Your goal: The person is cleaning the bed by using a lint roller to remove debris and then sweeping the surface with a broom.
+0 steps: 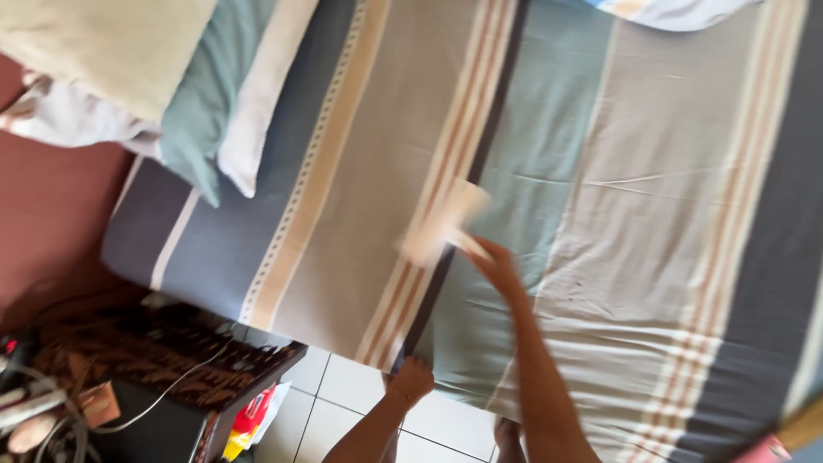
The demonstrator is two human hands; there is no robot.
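Sweeping across the striped bed sheet (600, 223) with a blurred pale object, perhaps a cloth or small brush (441, 225), pinched in the right hand (495, 261); too smeared to say which. Gripping the near edge of the mattress with the left hand (411, 379), fingers curled shut over the sheet's hem where it drops toward the tiled floor (360, 390).

Judging by how things lie, mostly done: sheet spread flat over nearly the whole bed, stripes running straight, only light creases showing right of the right hand and along the near edge. Left to finish, seemingly: smoothing those wrinkles and settling the hem under the left hand. Cannot tell whether the far side is tucked, being out of view.

Stacked at the upper left, touching the sheet: a beige pillow (103, 43), a teal one (206, 103) and a white one (257, 94). Standing beside the bed at lower left, a dark patterned side desk (171, 360) with cables and small clutter on it.
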